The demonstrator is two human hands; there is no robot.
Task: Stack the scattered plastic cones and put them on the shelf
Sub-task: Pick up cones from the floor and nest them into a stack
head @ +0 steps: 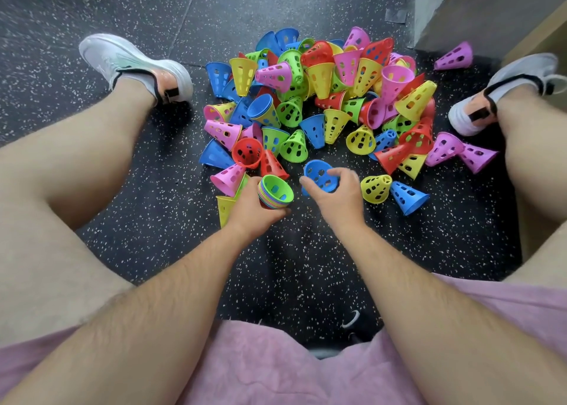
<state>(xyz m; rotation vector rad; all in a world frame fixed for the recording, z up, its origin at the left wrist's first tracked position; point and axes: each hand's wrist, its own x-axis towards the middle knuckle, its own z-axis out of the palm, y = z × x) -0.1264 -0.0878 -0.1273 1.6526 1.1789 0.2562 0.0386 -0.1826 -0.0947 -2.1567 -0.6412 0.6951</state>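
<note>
A heap of perforated plastic cones [325, 97] in pink, yellow, green, blue and red lies on the dark speckled floor between my spread legs. My left hand [251, 208] grips a nested stack of cones [274, 191] with a green one on top, its open mouth facing up. Just to the right, my right hand [336, 194] holds a single blue cone [317, 174], fingers curled around its rim. A yellow cone [376, 188] and a blue cone [408, 197] lie on their sides right of that hand.
My two white shoes [135, 67] [503, 94] flank the heap. A grey wall and a wooden edge [534, 39] stand at the upper right, with one pink cone [454, 56] lying apart near them. Bare floor [291, 266] stretches in front of my shorts.
</note>
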